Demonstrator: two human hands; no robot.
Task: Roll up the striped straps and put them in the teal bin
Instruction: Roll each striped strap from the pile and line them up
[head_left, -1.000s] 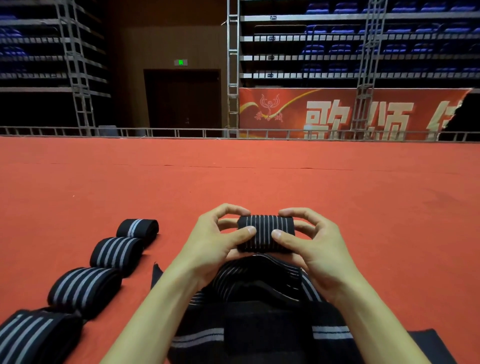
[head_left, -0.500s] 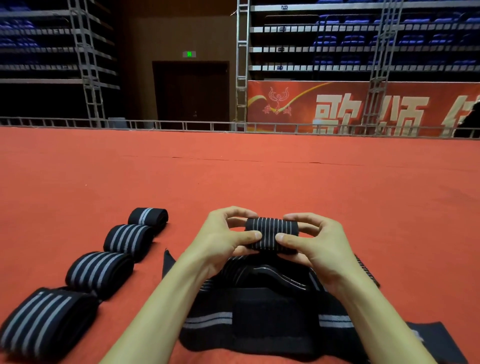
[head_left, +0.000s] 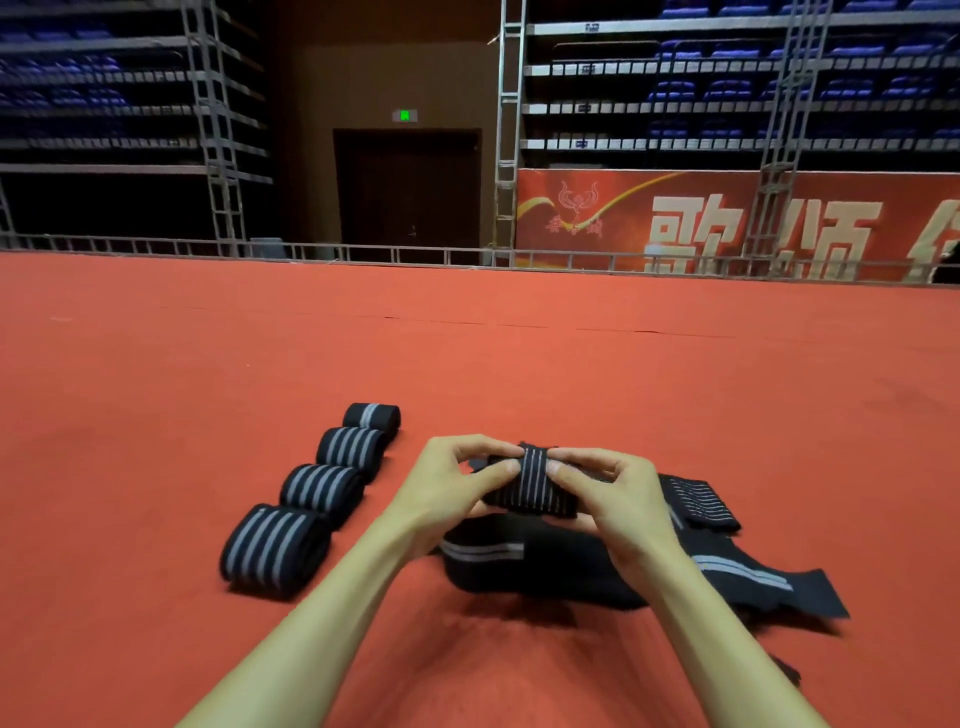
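Left hand (head_left: 452, 488) and right hand (head_left: 618, 499) still pinched the striped roll (head_left: 530, 491) over the loose straps (head_left: 571, 566). Thumbs had slid to centre, so winding looked nearly done. Finished rolls (head_left: 322, 486) lay at 9 o'clock; teal bin unseen.

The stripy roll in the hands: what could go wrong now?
The roll is only pinched between the left hand and right hand; if a thumb slips, it could spring open. It sits right over the loose straps, so an end might tangle there. No teal bin is in view, so finished rolls sit on the floor.
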